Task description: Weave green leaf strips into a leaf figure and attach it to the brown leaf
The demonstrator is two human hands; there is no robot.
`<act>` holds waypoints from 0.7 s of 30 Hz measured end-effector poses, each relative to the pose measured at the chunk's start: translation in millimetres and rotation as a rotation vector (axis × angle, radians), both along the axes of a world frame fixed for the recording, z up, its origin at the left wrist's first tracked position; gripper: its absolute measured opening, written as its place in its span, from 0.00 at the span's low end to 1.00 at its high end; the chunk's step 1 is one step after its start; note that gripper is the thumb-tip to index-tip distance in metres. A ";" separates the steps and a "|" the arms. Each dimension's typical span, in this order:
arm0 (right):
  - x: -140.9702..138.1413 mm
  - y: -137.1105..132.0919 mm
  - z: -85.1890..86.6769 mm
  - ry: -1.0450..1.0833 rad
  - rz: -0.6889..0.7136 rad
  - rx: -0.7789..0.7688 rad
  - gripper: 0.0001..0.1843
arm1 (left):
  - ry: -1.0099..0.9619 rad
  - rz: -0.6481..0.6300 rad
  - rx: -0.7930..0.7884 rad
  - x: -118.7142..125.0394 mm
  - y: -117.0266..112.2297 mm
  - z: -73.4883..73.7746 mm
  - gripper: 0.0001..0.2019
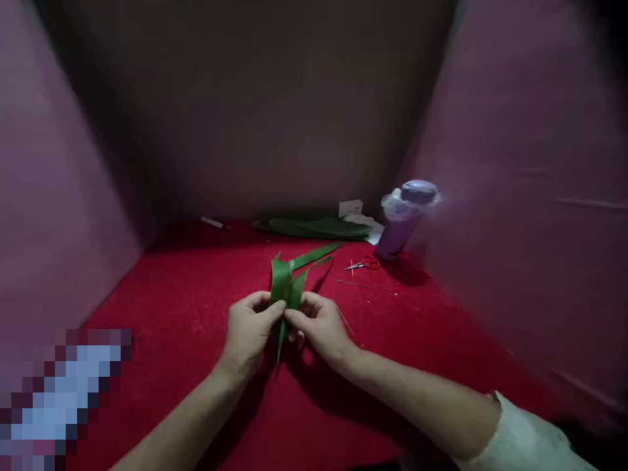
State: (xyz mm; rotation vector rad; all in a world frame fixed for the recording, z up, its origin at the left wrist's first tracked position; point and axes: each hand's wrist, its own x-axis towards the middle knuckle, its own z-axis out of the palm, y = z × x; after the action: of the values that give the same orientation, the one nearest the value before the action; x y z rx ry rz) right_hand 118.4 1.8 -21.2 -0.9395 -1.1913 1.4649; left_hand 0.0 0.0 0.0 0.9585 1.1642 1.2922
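Note:
Both of my hands meet over the middle of a red cloth-covered table (171,314). My left hand (250,330) and my right hand (321,327) pinch the same bundle of long green leaf strips (287,284). The strips are folded and stand up between my fingertips. Their loose ends fan out toward the back right, and one thin end hangs down below my hands. The fingers of both hands are closed on the strips.
A pile of flat green leaves (316,227) lies at the back of the table. Small red-handled scissors (363,264) lie to the right. A purple lidded bottle (405,219) stands behind them, beside white paper (350,209). Pink-purple cloth walls enclose three sides.

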 end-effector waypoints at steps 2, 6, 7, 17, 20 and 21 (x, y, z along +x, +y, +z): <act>0.2 0.9 -0.1 -0.010 -0.009 0.003 0.09 | -0.015 -0.014 -0.005 -1.0 -0.9 -1.0 0.06; 0.7 1.3 1.1 -0.014 -0.016 -0.003 0.09 | -0.039 -0.035 0.007 -2.6 -2.6 -2.4 0.06; 0.9 1.1 1.8 -0.012 -0.014 -0.006 0.10 | -0.039 -0.033 0.014 -2.8 -3.0 -2.6 0.06; 5.8 3.4 4.4 -0.053 -0.097 -0.013 0.08 | -0.006 0.020 0.063 -0.5 -5.3 1.2 0.09; 5.3 4.1 4.4 -0.070 -0.120 -0.018 0.08 | 0.053 0.004 0.113 1.6 -7.9 2.9 0.08; 5.1 4.1 4.7 -0.073 -0.126 -0.021 0.08 | 0.079 -0.006 0.140 2.0 -8.6 3.2 0.08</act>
State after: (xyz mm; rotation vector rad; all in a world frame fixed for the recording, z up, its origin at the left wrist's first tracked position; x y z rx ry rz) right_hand 123.5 5.9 -16.5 -1.0711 -1.1500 1.3557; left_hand 2.0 -8.6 3.2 1.1230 1.1418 1.3557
